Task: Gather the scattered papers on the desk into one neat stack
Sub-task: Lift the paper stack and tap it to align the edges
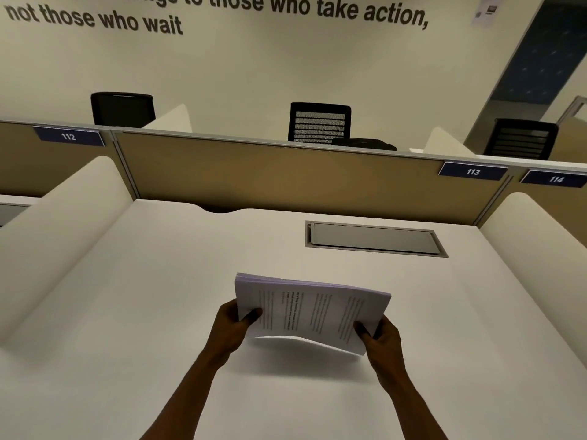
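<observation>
A thick stack of printed white papers [313, 309] is held above the white desk [158, 296], tilted, with its shadow on the surface below. My left hand [233, 325] grips the stack's left edge, thumb on top. My right hand [379, 336] grips its right lower corner, thumb on the top sheet. The sheets' edges are roughly aligned, slightly fanned at the far side. No loose papers show elsewhere on the desk.
A grey cable hatch [373, 238] is set into the desk at the back right. A tan partition [279, 179] closes the rear, with white curved dividers [66, 223] on both sides. Black chairs [319, 122] stand beyond the partition.
</observation>
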{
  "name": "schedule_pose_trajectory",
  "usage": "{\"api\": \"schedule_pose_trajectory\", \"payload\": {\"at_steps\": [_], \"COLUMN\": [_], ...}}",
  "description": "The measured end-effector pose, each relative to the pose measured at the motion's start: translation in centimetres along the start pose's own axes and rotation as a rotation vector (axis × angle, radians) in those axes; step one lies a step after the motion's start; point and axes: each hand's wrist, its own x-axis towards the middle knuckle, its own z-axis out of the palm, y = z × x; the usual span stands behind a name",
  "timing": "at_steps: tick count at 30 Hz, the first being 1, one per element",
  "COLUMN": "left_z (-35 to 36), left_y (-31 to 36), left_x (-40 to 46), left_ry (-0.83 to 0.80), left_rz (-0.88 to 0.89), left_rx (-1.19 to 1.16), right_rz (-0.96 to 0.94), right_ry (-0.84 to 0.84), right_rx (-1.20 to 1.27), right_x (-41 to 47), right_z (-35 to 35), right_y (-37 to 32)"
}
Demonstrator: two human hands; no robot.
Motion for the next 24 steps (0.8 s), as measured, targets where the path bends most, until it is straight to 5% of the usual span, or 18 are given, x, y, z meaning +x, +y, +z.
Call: {"api": "schedule_pose_trajectory", "payload": {"at_steps": [13, 18, 21, 24], "left_z": [-0.8, -1.6, -1.5, -1.6], "left_y": [0.8, 5.0, 9.1, 12.3], "left_x": [-0.6, -0.1, -0.2, 0.0], "left_ry": [0.036, 0.261, 0.141, -0.057], "left_rz": [-0.024, 0.330, 0.486, 0.453], "left_rx": [0.042, 0.426, 0.612, 0.727], "right_rz": [-0.167, -0.301, -0.390, -0.457], "right_ry": [-0.086, -0.172, -0.249, -0.353], "right_rx": [-0.127, -0.269, -0.350, -0.372], "right_x": [0.5, 1.8, 2.0, 2.0], "right_z": [-1.0, -1.9, -1.6, -1.1], "right_y": [-4.1, -8.5, -11.1, -13.7]}}
